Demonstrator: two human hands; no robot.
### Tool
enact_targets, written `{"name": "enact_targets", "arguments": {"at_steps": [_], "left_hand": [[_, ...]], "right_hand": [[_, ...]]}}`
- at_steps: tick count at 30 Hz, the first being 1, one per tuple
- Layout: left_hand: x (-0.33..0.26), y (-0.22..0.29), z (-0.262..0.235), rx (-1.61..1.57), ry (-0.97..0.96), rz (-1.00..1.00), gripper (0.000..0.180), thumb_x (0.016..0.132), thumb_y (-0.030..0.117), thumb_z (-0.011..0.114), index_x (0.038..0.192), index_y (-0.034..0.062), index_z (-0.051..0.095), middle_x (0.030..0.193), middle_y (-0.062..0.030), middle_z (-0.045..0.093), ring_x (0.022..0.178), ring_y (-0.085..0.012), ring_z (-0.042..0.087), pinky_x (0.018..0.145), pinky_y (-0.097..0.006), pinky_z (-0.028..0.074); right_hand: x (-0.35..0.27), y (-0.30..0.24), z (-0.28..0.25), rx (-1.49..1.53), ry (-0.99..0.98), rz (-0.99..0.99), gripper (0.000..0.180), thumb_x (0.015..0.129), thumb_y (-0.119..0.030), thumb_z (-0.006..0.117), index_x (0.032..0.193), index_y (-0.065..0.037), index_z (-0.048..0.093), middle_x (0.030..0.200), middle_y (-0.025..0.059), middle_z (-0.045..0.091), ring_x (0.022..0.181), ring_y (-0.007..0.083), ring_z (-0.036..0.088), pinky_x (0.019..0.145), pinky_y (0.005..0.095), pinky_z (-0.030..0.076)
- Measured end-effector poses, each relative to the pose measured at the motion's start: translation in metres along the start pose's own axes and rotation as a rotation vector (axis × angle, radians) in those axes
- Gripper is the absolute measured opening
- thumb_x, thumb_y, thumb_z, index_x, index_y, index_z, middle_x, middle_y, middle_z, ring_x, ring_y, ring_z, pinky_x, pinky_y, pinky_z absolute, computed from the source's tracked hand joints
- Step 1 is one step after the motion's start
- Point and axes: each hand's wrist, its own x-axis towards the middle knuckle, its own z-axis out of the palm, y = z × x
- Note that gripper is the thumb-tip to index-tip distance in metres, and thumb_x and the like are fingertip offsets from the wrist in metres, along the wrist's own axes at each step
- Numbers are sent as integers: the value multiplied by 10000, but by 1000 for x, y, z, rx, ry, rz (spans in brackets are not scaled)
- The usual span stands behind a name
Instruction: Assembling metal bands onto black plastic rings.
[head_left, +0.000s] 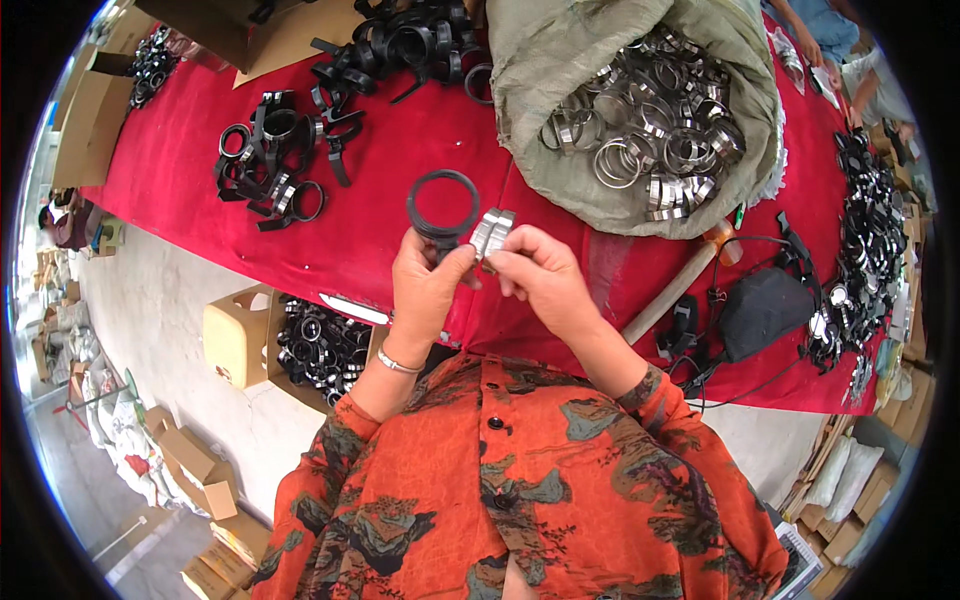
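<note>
While my left hand (428,283) pinches the black ring (443,203), right hand (540,275) pinches the metal clip (491,233); joining step, alignment needed next.

A bare strip of red tabletop (400,150) lies open just ahead of the hands, between the clamp pile (275,160) on the left and the sack (640,110) of metal rings on the right. Farther back, black rings (410,45) block the way. To the right, a wooden handle (670,295) and black pouch (765,310) crowd the near edge.
</note>
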Motion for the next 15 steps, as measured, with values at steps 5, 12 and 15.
{"name": "enact_targets", "arguments": {"at_steps": [5,12,15], "left_hand": [[5,5,-53,-557,29,-218,165,851,149,602,968,56,533,743,-75,581,546,-144,518,562,-282,452],[-5,19,-58,-689,-376,-172,238,843,207,616,1023,79,527,751,-67,562,541,-135,504,561,-279,454],[-7,25,-53,-690,-313,-218,178,863,179,589,994,82,520,752,-71,565,539,-131,501,561,-280,456]], "right_hand": [[1,0,-33,-728,-44,-107,160,853,-171,583,816,-22,539,707,74,586,594,205,563,523,323,435],[8,62,-76,-1506,138,-92,124,811,-143,560,832,-22,542,844,184,596,751,396,595,659,476,495],[8,38,-51,-1083,143,-34,184,859,-185,564,936,-17,573,849,103,615,681,241,612,587,346,491]]}}
